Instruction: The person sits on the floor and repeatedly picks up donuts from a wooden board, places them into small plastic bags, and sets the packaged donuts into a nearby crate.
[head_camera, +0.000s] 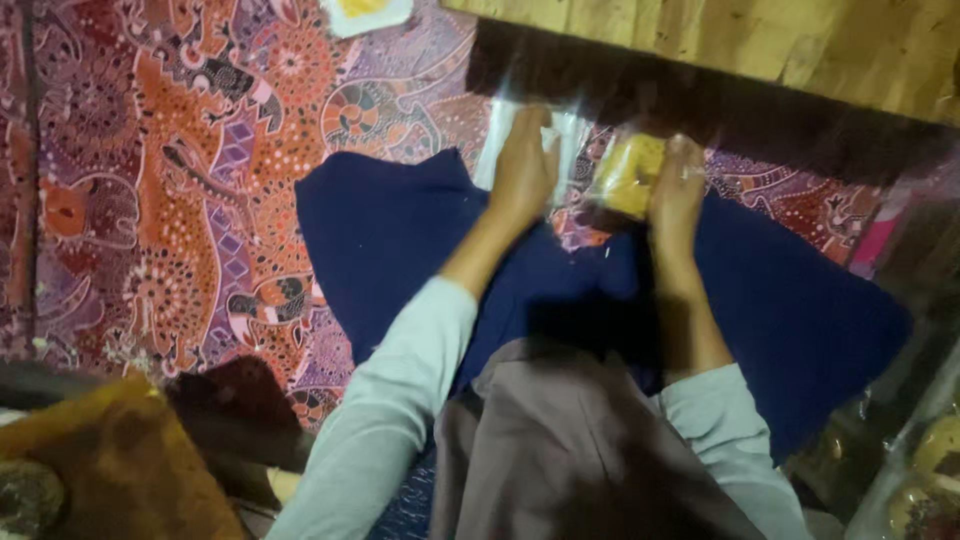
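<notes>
Left hand (522, 172) and right hand (675, 195) held side by side above lap, near low wooden surface (760, 45) ahead. Clear plastic bag (570, 135) gripped between both hands; wrapped block (632, 175) pressed against right hand. Patterned floor cloth (180, 180) spread left. Cushion (120, 460) placed at near left.

A patterned red cloth (150, 180) covers the floor — a wooden table (780, 45) stands along its far edge, a brown cushion (120, 470) at its near-left corner.
</notes>
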